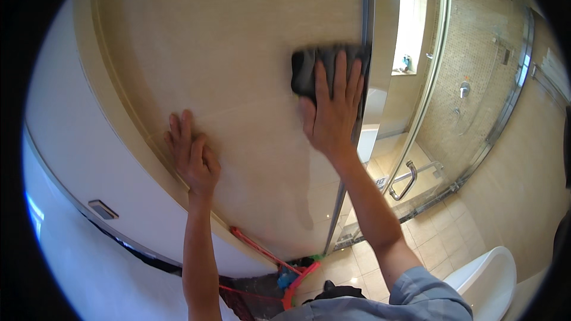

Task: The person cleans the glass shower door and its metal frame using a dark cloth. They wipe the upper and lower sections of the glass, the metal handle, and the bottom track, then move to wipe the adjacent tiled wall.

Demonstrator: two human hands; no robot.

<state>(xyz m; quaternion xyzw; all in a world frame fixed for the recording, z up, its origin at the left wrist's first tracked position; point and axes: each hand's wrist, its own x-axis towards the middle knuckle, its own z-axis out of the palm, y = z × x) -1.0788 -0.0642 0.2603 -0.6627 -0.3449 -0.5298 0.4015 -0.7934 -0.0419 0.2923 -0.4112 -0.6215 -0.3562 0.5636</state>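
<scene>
My right hand [335,110] presses a dark grey cloth [304,72] flat against a smooth beige wall panel [238,41]. Its fingers lie stretched over the folded cloth, close to the panel's metal-edged right side. Lower and to the left, my left hand [195,157] rests its fingertips on the same panel near the left corner. Its fingers are partly extended, the thumb side is bent, and no object shows in it. A faint streak and a darker patch show on the panel below the cloth.
Right of the panel stands a glass shower door with a metal handle [405,181]. A white basin-shaped fixture [491,279] is at lower right. A white door [89,125] curves along the left. A red handle [256,246] and coloured items are near the floor below.
</scene>
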